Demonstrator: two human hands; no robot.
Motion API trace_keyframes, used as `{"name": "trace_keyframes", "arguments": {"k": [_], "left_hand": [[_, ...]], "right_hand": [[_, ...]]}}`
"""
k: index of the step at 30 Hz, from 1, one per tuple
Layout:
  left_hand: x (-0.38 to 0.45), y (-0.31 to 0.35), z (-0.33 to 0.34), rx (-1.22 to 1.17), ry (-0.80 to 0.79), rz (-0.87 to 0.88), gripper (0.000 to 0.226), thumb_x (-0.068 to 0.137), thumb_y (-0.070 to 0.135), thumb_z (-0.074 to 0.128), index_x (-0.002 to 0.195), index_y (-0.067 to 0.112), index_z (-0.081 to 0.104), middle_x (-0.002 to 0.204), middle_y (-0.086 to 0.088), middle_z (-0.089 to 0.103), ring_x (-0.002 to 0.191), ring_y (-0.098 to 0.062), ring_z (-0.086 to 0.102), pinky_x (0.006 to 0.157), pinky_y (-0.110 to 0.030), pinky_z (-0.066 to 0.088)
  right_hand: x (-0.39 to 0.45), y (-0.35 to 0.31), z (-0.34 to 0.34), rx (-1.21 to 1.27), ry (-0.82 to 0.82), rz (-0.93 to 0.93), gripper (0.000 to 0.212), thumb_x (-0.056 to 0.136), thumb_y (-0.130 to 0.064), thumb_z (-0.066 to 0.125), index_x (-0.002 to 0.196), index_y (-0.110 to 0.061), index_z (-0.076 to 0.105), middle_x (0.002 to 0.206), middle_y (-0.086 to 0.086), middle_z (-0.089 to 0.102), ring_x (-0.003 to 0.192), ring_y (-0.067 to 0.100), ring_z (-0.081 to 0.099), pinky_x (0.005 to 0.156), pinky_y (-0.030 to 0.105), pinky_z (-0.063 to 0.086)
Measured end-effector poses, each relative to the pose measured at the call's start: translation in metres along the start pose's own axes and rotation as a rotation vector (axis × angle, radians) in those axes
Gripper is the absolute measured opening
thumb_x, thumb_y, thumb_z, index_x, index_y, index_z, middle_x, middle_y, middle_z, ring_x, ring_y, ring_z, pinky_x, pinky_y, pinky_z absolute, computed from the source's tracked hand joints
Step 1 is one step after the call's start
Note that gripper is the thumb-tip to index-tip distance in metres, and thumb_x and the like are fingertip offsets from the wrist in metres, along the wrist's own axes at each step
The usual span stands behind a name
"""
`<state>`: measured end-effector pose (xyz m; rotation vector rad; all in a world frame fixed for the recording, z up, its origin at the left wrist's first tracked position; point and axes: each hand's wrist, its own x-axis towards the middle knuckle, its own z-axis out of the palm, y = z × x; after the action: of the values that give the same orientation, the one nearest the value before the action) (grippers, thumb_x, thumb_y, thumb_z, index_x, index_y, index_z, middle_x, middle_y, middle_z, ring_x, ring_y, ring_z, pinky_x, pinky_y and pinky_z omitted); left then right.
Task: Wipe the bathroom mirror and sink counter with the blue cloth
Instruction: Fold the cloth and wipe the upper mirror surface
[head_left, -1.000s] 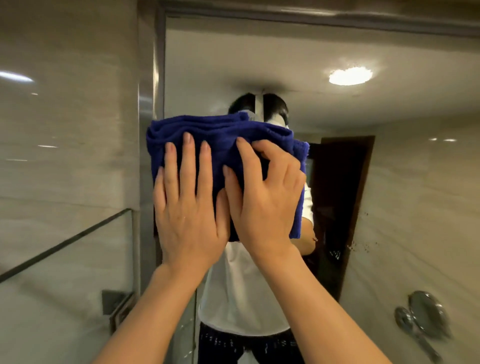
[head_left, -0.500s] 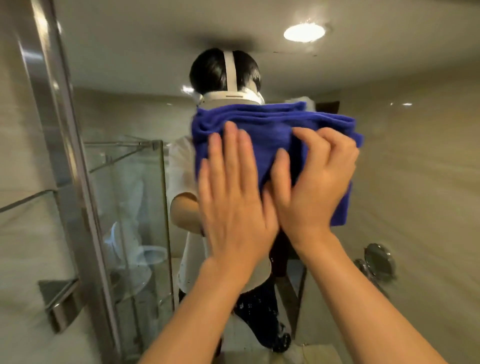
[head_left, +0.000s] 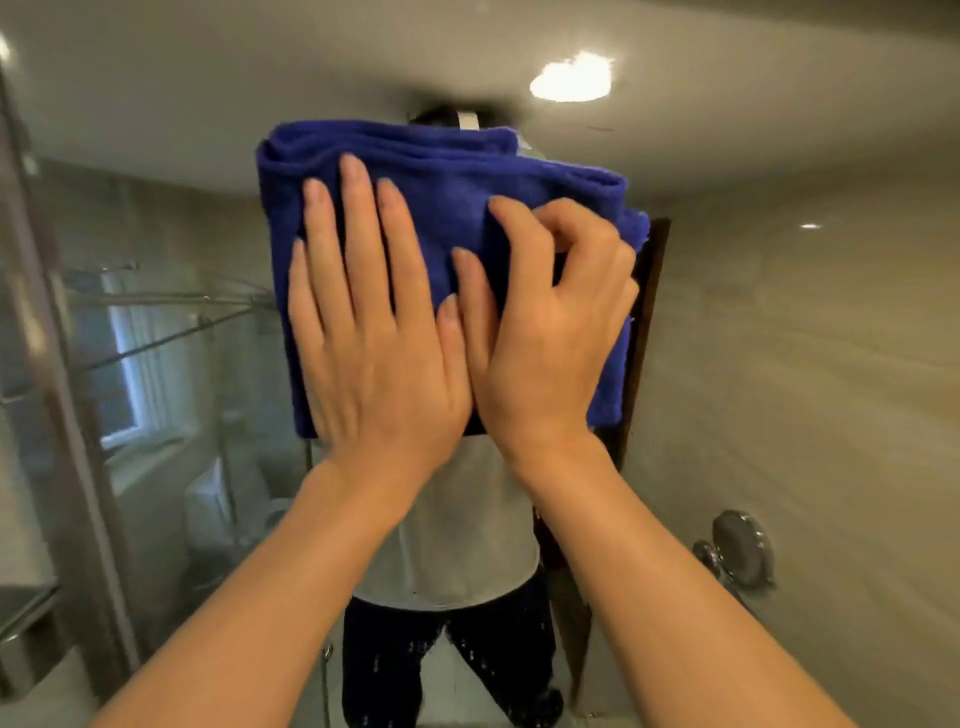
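Folded deep-blue terry cloth: soft, light, thick; sits high on large wall mirror glass. My left hand flat, pressing it. My right hand bunches fold; I'd hold there.

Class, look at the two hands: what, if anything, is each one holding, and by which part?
Left hand presses flat on the folded blue cloth, left half, gripping nothing. Right hand curls its fingers into the cloth's right part.
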<state>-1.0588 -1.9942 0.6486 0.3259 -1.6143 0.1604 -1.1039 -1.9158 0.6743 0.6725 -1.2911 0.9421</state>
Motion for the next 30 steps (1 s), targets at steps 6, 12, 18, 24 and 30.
{"name": "trace_keyframes", "arguments": {"k": [6, 12, 18, 24, 30], "left_hand": [[-0.034, 0.113, 0.023, -0.053, -0.050, -0.031, 0.060, 0.104, 0.028, 0.025, 0.153, -0.003, 0.015, 0.160, -0.024, 0.019, 0.150, -0.039, 0.016, 0.123, -0.047, 0.013], [-0.041, 0.165, 0.030, -0.133, -0.074, 0.113, 0.062, 0.099, 0.029, 0.046, 0.149, -0.005, 0.031, 0.156, -0.026, 0.029, 0.146, -0.040, 0.025, 0.121, -0.047, 0.019], [-0.046, 0.166, 0.041, -0.063, -0.024, 0.116, 0.059, 0.103, 0.025, 0.041, 0.147, -0.012, 0.028, 0.153, -0.036, 0.025, 0.143, -0.049, 0.020, 0.120, -0.052, 0.015], [-0.076, 0.249, 0.061, -0.100, -0.019, 0.033, 0.058, 0.104, 0.022, 0.036, 0.149, -0.012, 0.021, 0.155, -0.036, 0.020, 0.146, -0.049, 0.015, 0.123, -0.051, 0.011], [-0.097, 0.375, 0.086, -0.147, -0.050, 0.067, 0.058, 0.104, 0.028, 0.036, 0.151, -0.006, 0.026, 0.158, -0.025, 0.019, 0.149, -0.039, 0.019, 0.123, -0.045, 0.013]], "right_hand": [[-0.002, 0.103, -0.058, -0.099, 0.002, -0.071, 0.029, 0.092, -0.025, 0.065, 0.115, -0.007, 0.067, 0.108, 0.015, 0.061, 0.096, 0.027, 0.052, 0.081, 0.035, 0.037], [-0.012, 0.163, -0.092, -0.111, 0.064, -0.021, 0.028, 0.094, -0.023, 0.061, 0.114, -0.002, 0.066, 0.107, 0.019, 0.059, 0.095, 0.030, 0.052, 0.084, 0.042, 0.041], [-0.009, 0.171, -0.100, -0.064, 0.035, -0.046, 0.027, 0.091, -0.028, 0.066, 0.110, -0.010, 0.072, 0.105, 0.014, 0.066, 0.089, 0.032, 0.059, 0.074, 0.042, 0.043], [-0.007, 0.242, -0.142, -0.056, 0.009, -0.116, 0.024, 0.089, -0.024, 0.068, 0.107, -0.009, 0.074, 0.104, 0.014, 0.067, 0.088, 0.032, 0.063, 0.073, 0.044, 0.047], [0.002, 0.356, -0.209, -0.139, -0.002, -0.149, 0.028, 0.094, -0.024, 0.063, 0.117, -0.010, 0.060, 0.108, 0.018, 0.062, 0.093, 0.028, 0.056, 0.083, 0.038, 0.043]]}}
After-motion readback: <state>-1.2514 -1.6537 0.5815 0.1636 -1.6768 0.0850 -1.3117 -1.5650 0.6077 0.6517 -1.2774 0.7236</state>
